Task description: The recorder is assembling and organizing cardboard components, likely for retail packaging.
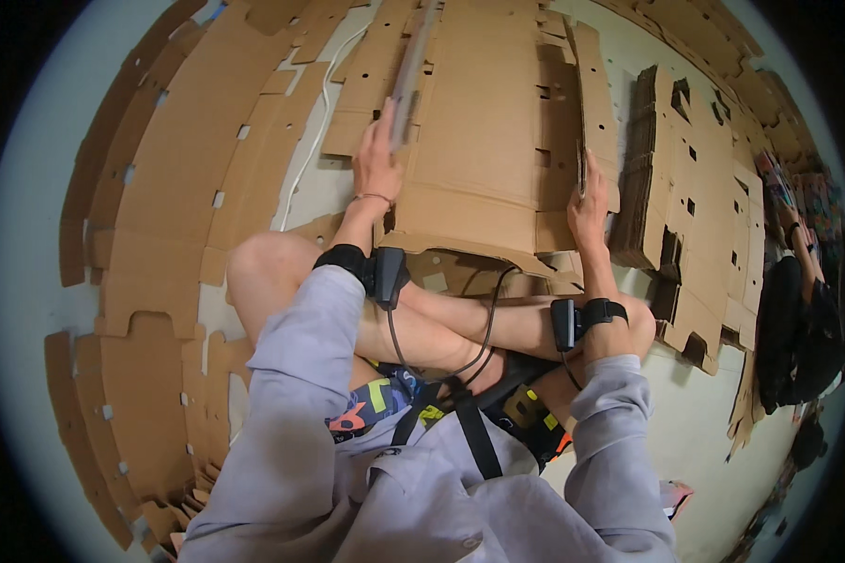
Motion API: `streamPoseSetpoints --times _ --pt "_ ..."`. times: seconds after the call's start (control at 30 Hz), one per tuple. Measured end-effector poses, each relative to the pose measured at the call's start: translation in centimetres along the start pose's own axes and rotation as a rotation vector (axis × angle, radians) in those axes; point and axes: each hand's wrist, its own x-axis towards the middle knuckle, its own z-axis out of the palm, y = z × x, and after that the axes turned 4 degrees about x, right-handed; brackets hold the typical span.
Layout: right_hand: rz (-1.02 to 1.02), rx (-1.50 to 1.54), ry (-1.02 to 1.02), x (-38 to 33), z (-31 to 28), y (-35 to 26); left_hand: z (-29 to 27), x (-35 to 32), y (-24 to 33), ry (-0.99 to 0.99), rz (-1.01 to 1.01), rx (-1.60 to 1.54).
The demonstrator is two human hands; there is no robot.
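Note:
A large flat brown cardboard box blank [483, 122] lies in front of my crossed legs, with its long side flaps raised. Along the left side, my left hand [376, 167] rests against a raised cardboard flap [409, 80], fingers stretched out; that flap is smeared by motion. On the other side, my right hand [589, 211] touches the end of the right flap [580, 89] with its fingers straight and pointing away from me. Slots and holes show along both sides of the blank. The near end flap [469, 241] sits close to my shins.
A stack of folded cardboard blanks [671, 169] stands at the right. More flattened cardboard [188, 141] spreads over the floor at the left, beside a white cable [321, 113]. Black cables [490, 328] run from my wrist devices. Another person [798, 291] sits at the far right.

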Motion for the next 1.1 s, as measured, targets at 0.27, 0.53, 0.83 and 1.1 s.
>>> streamPoseSetpoints --times 0.27,0.53,0.83,1.1 --pt "0.176 -0.214 -0.171 -0.8 1.6 -1.2 0.4 2.5 -0.8 -0.501 0.291 0.411" --pt "0.409 -0.205 -0.332 -1.5 1.0 -1.0 0.6 3.8 -0.3 -0.697 0.172 0.366" --pt "0.531 -0.078 -0.462 -1.9 2.6 2.9 3.3 2.8 1.4 -0.331 0.02 0.125" --pt "0.497 0.266 -0.404 -1.4 2.8 3.3 2.8 5.7 -3.2 -0.521 -0.291 -0.289"
